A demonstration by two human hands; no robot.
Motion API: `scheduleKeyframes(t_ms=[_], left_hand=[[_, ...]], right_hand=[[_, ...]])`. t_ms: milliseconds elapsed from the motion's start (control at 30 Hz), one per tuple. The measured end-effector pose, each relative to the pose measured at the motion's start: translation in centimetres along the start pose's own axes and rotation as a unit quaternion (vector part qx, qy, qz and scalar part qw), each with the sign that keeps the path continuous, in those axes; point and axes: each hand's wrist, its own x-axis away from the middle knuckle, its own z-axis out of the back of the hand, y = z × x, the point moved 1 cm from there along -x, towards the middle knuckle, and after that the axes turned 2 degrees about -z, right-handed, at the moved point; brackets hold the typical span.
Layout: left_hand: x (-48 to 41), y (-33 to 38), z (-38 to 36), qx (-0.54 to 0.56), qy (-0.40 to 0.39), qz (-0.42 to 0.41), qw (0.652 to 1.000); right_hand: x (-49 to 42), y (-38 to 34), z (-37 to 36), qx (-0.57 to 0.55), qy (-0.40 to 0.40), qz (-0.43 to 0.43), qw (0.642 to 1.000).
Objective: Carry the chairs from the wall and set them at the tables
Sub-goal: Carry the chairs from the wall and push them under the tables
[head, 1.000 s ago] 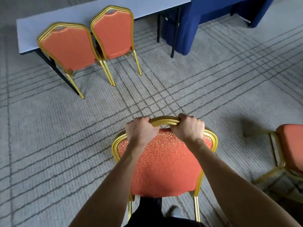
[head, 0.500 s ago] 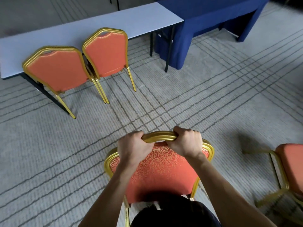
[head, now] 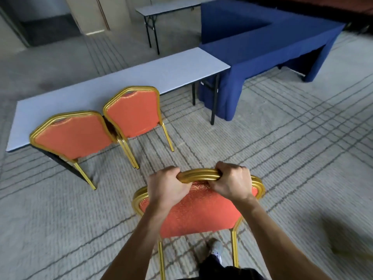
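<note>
Trousers of dark cloth (head: 228, 271) and one grey shoe (head: 217, 249) showed at the bottom edge, above the grey carpet with its grid of darker lines (head: 292, 168). Just ahead of them was the nearest chair (head: 197, 213), which had an orange-red patterned back and a gold metal frame and was seen from behind. Both hands were closed around the curved top rail of this chair. The left hand (head: 165, 186) gripped the left part of the rail, with the fingers wrapped over its far side. The right hand (head: 232, 182) gripped the right part in the same way. A short piece of gold rail was visible between them, so the hands were near each other but apart. Only the two rear legs were partly in view, and it could not be told if they touched the carpet.

Farther on, well apart from the held chair, two more orange-red chairs with gold frames stood at a long pale grey-blue tabletop (head: 165, 75). The left chair (head: 72, 138) and the right chair (head: 133, 118) were side by side with their frames almost touching, and their seats were hidden under the tabletop edge. At its right end the tabletop met tables covered with dark blue cloth (head: 272, 43), which hung down to the carpet and made an L shape. Behind all this, a small folding table with a pale top and black legs (head: 167, 8) stood near a beige wall panel (head: 90, 15).
</note>
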Motion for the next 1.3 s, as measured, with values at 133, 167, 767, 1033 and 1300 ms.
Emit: scheduleKeyframes(t_ms=[133,167,767,1033,1300], left_hand=[[-7.6,1.6,-2.0,0.010,0.019,-0.003,1.000],[-8.9,1.7,-2.5,0.015,0.030,-0.005,0.999],[-36.3,-2.6,-17.6,0.039,-0.034,0.058,0.997],[-50.3,-6.1,-21.3,0.052,-0.061,0.084,0.993],[-62.4,-8.3,-25.3,0.033,-0.039,0.072,0.996]], right_hand=[[-7.7,3.4,-0.2,-0.004,0.014,0.024,1.000],[-9.1,4.0,-0.5,-0.002,0.021,0.028,0.999],[-37.3,13.9,-14.0,0.032,-0.060,0.043,0.997],[-52.0,15.6,-19.4,0.017,-0.073,0.081,0.994],[-64.4,18.2,-24.2,0.025,-0.052,0.109,0.992]])
